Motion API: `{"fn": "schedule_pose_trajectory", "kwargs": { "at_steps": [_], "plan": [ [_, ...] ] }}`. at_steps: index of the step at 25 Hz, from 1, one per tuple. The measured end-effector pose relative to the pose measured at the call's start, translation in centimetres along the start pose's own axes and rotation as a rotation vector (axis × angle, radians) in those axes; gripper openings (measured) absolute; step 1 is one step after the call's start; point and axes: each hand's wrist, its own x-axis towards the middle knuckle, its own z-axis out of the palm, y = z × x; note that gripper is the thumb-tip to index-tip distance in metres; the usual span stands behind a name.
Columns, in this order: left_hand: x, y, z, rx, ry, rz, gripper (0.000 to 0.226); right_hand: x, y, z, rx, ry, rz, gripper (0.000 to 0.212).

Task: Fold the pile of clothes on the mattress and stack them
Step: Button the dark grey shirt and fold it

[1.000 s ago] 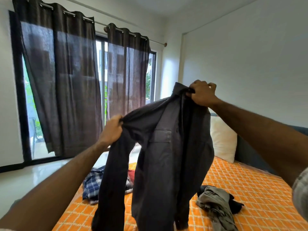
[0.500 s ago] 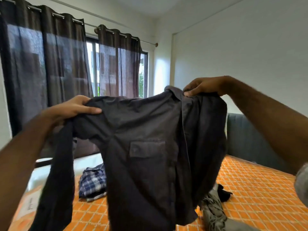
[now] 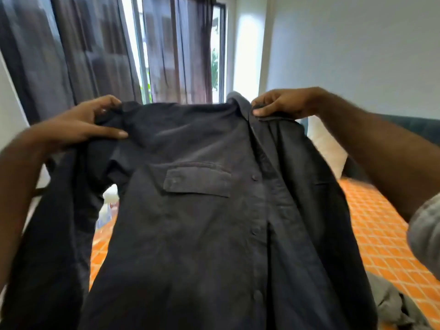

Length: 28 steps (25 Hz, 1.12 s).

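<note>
The shirt (image 3: 195,229) I hold up is dark matt woven cloth, soft and lightly creased, with a stitched pocket flap and small dull buttons (image 3: 254,177) down the front. The mattress (image 3: 381,234) cover is orange cloth with a pale grid pattern. A grey garment (image 3: 390,303) lying on it looks like crumpled matt cloth. The curtains (image 3: 71,51) are thin, half-sheer dark fabric. The wall (image 3: 357,44) is smooth, matt white paint.

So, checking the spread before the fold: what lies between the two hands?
In the head view, only the dark shirt, its shoulder line stretched from left hand to right hand.
</note>
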Motion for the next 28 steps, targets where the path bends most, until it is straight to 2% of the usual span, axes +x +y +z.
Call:
{"fn": "schedule_pose_trajectory", "kwargs": {
  "at_steps": [2, 4, 6, 10, 12, 13, 15, 17, 20, 21, 23, 26, 28],
  "plan": [
    [0.9, -6.3, 2.6, 0.203, 0.010, -0.079, 0.045, 5.6, 6.1, 2.3, -0.092, 0.053, 0.084, 0.012],
    [1.3, -12.7, 5.5, 0.357, 0.032, -0.131, 0.047, 10.3, 11.8, 5.4, -0.210, 0.133, 0.135, 0.012],
    [1.5, -19.3, 8.7, 0.429, 0.024, -0.203, 0.047, 14.8, 17.2, 8.9, -0.323, 0.180, 0.168, 0.020],
    [2.1, -30.3, 13.3, 0.520, 0.060, -0.327, 0.033, 23.8, 26.8, 14.0, -0.442, 0.128, 0.281, 0.023],
    [2.5, -33.8, 14.7, 0.568, 0.099, -0.348, 0.029, 27.1, 29.9, 15.7, -0.555, 0.242, 0.299, 0.026],
    [2.8, -35.3, 15.5, 0.580, 0.113, -0.344, 0.030, 28.4, 31.1, 16.6, -0.624, 0.354, 0.311, 0.028],
    [3.0, -37.9, 17.5, 0.674, 0.089, -0.298, 0.045, 29.7, 33.1, 18.9, -0.683, 0.551, 0.319, 0.037],
    [2.1, -39.0, 20.4, 0.833, -0.036, -0.175, 0.062, 28.5, 33.8, 22.1, -0.671, 0.560, 0.328, 0.044],
    [-1.8, -36.8, 27.9, 0.768, -0.359, 0.130, 0.046, 22.2, 36.5, 27.9, -0.618, 0.327, 0.270, 0.045],
    [-3.1, -35.5, 31.0, 0.732, -0.465, 0.194, 0.044, 19.0, 37.3, 29.7, -0.593, 0.301, 0.314, 0.048],
    [-4.4, -33.3, 36.8, 0.709, -0.625, 0.257, 0.056, 12.7, 38.3, 32.2, -0.563, 0.345, 0.540, 0.069],
    [-3.2, -31.6, 42.8, 0.784, -0.822, 0.351, 0.093, 6.8, 41.1, 32.3, -0.399, 0.375, 0.954, 0.110],
    [-2.1, -30.6, 44.2, 0.847, -0.915, 0.346, 0.096, 5.3, 43.1, 31.3, -0.119, 0.246, 0.942, 0.109]
  ]
}}
